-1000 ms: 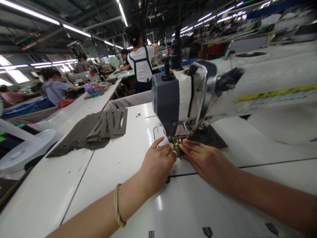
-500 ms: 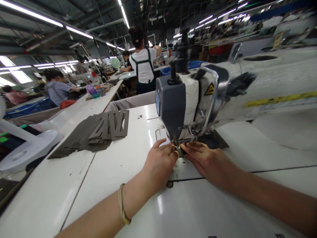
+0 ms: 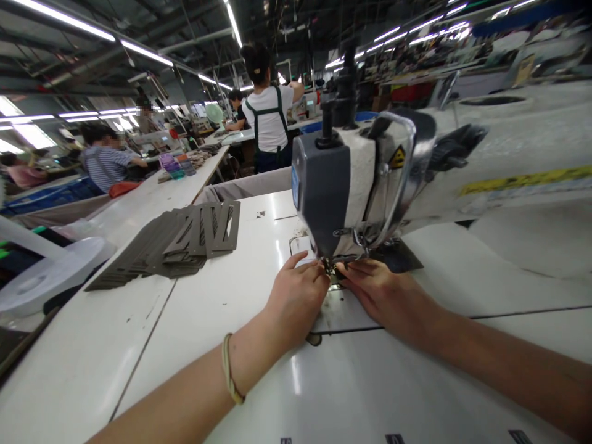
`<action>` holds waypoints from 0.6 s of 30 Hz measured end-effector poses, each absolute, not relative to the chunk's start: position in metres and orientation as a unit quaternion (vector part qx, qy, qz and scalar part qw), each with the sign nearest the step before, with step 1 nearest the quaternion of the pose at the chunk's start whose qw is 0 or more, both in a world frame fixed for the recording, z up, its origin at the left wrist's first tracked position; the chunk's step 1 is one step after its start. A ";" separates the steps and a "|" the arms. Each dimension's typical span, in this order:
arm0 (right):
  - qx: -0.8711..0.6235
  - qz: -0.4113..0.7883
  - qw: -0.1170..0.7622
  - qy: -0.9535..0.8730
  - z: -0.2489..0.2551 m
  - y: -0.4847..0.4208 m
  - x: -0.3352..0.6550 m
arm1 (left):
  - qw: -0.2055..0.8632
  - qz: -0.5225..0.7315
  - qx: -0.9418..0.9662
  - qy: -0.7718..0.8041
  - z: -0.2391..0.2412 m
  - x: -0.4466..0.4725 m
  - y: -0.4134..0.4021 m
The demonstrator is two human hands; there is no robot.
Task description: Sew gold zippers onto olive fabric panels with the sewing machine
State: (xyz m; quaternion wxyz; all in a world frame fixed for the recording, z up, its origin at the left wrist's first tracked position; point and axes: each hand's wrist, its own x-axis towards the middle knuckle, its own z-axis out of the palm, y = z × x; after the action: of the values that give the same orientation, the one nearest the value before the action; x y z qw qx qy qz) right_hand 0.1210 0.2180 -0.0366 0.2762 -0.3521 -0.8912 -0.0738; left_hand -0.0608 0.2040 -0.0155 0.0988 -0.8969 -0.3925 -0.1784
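Observation:
A sewing machine head (image 3: 324, 191) stands over the white table, its needle area low down between my hands. My left hand (image 3: 298, 293) lies at the left of the presser foot, fingers bent together and one raised; what lies under its fingertips is hidden. To the right of the foot, my right hand (image 3: 383, 287) has its fingers pressed together at the near edge of a dark grey flat piece (image 3: 401, 256). Part of that piece shows beyond the hand, beneath the machine; the rest is covered. The metal needle plate (image 3: 335, 296) shows between the hands.
On the left of the table lies a fanned stack of dark grey cut-out pieces (image 3: 185, 240). A white round stand (image 3: 60, 271) is at the far left. The machine arm (image 3: 522, 148) extends rightward. Beyond, a person in a white shirt (image 3: 268, 120) stands with their back to me.
The green-dark material seen between my fingertips at the foot has gone from the gap, where bare metal now shows. My hands have shifted slightly away from me. The view has tilted a little.

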 end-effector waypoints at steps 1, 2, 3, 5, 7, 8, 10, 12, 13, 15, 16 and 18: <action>-0.355 -0.075 0.276 -0.890 -0.037 0.218 0.120 | 0.099 -0.181 -0.896 -0.393 -0.016 -0.061 0.204; -0.357 -0.077 0.276 -0.889 -0.038 0.217 0.120 | 0.099 -0.185 -0.895 -0.393 -0.018 -0.061 0.204; -0.359 -0.079 0.277 -0.888 -0.039 0.218 0.120 | 0.098 -0.190 -0.894 -0.393 -0.019 -0.061 0.204; -0.365 -0.085 0.273 -0.886 -0.039 0.220 0.122 | 0.089 -0.200 -0.890 -0.399 -0.022 -0.063 0.206; -0.380 -0.110 0.258 -0.881 -0.037 0.225 0.130 | 0.078 -0.207 -0.884 -0.413 -0.023 -0.066 0.206; -0.392 -0.129 0.245 -0.877 -0.036 0.227 0.136 | 0.076 -0.207 -0.880 -0.420 -0.022 -0.067 0.205; -0.417 -0.175 0.212 -0.866 -0.030 0.226 0.148 | 0.078 -0.200 -0.878 -0.428 -0.016 -0.065 0.198; -0.423 -0.213 0.189 -0.860 -0.025 0.212 0.158 | 0.067 -0.199 -0.889 -0.407 -0.008 -0.059 0.183; -0.415 -0.224 0.190 -0.861 -0.022 0.199 0.162 | 0.056 -0.200 -0.900 -0.382 -0.005 -0.054 0.174; -0.371 -0.220 0.234 -0.871 -0.020 0.166 0.166 | 0.033 -0.201 -0.926 -0.318 -0.001 -0.042 0.156; -0.344 -0.196 0.270 -0.878 -0.020 0.148 0.168 | 0.027 -0.194 -0.936 -0.291 -0.001 -0.036 0.150; -0.318 -0.121 0.335 -0.879 -0.024 0.114 0.173 | 0.013 -0.174 -0.951 -0.257 -0.004 -0.028 0.143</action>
State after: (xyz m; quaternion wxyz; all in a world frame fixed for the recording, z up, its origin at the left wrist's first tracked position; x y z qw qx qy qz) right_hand 0.1731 0.1139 -0.0236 0.3352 -0.3182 -0.8785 -0.1208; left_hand -0.0285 0.1431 -0.0040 0.0135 -0.9506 -0.2565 -0.1742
